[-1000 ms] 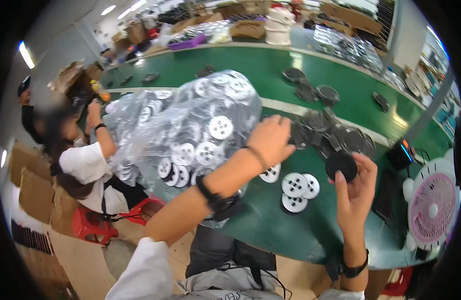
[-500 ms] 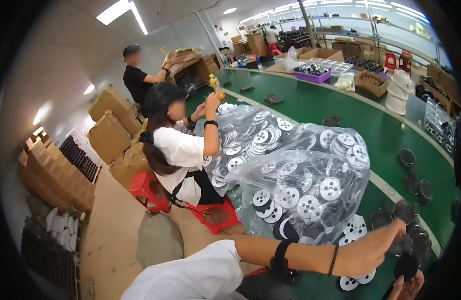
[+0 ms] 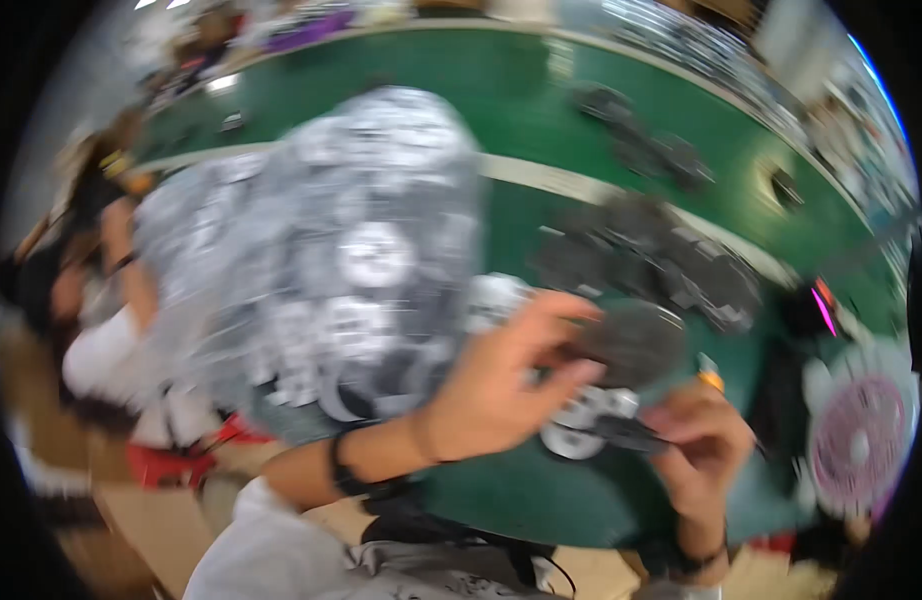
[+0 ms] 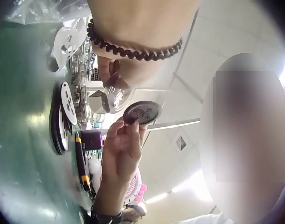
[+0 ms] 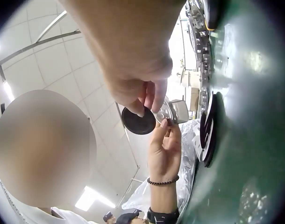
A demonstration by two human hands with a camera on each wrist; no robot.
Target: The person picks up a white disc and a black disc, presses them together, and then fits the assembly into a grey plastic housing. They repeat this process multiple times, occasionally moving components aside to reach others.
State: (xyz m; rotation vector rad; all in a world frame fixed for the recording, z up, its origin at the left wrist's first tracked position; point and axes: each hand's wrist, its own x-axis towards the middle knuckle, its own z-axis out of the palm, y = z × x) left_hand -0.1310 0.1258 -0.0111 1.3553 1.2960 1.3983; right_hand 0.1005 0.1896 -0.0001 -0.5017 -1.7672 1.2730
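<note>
Starting at the far left, the clear bag of white discs sits on the green table, and to its right your left hand and right hand pinch one black disc above the near edge.

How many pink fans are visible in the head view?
1: the pink fan stands at the right end of the green table, beyond the right hand. Blur could hide others.
</note>
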